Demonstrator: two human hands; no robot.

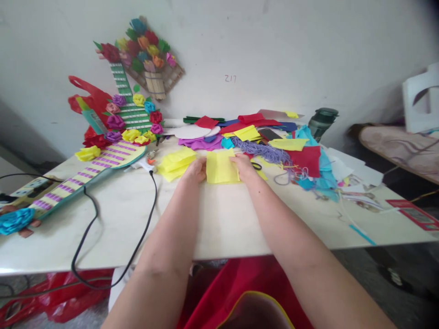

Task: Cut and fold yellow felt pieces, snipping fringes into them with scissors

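A squarish sheet of yellow crepe paper [222, 167] is stretched flat between my two hands, just over the table. My left hand [197, 170] pinches its left edge. On the opposite edge, my right hand [243, 165] is closed with fingers along the paper. A loose pile of yellow paper sheets [176, 162] lies left of my left hand. Black-handled scissors [256, 166] rest partly hidden beside my right hand, near another yellow piece. My fingertips are partly hidden behind the held sheet.
Coloured paper and purple yarn [264, 151] heap along the back. A dark green bottle [321, 122] stands at the back right. Flower-covered guitar-shaped crafts [92, 167] fill the left. A black cable [155, 196] runs over the front edge from a white glue gun [142, 163].
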